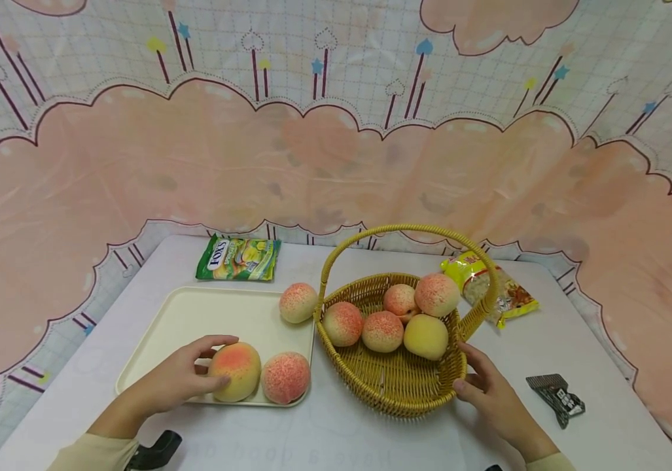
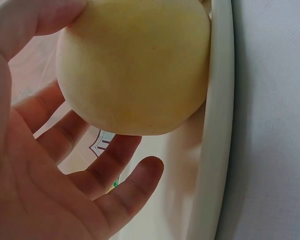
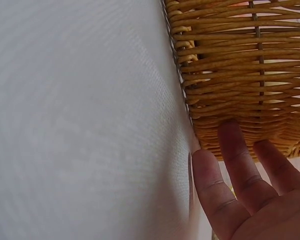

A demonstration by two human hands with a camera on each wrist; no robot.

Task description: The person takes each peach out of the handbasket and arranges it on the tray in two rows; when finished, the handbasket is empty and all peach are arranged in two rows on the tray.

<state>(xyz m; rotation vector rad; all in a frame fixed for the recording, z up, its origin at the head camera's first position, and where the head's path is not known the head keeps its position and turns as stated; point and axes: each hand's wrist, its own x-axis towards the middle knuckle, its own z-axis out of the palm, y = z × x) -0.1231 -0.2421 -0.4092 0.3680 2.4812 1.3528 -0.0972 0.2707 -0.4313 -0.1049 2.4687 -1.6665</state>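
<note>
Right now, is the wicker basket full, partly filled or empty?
Partly filled. In the head view, five round fruits show inside the wicker basket, mostly toward its far side, while bare weave is visible nearer the camera.

the basket handle (image 1: 411, 228) hides part of the yellow packet (image 1: 511, 296).

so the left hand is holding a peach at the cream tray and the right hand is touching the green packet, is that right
Not quite: the right hand is touching the wicker basket, as the right wrist view shows. The left hand is indeed holding a peach at the cream tray.
</note>
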